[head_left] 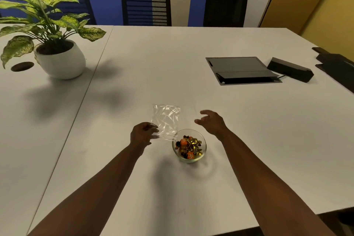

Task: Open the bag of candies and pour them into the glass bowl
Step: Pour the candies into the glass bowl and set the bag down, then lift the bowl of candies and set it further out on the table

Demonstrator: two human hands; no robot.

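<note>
A small glass bowl (203, 146) stands on the white table, holding several gold and orange wrapped candies (189, 145). My left hand (142, 134) grips the near edge of a clear plastic bag (166, 119), which looks empty and hangs just left of and behind the bowl, its lower corner touching or overlapping the bowl's rim. My right hand (211, 121) hovers to the right of the bag, behind the bowl, with its fingers spread and nothing in it.
A potted plant (57, 57) in a white pot stands at the far left. A grey cable hatch (241, 70) and a black box (290, 69) lie at the far right. Black chairs (146, 6) line the far edge. The table's near right edge (287, 218) is close.
</note>
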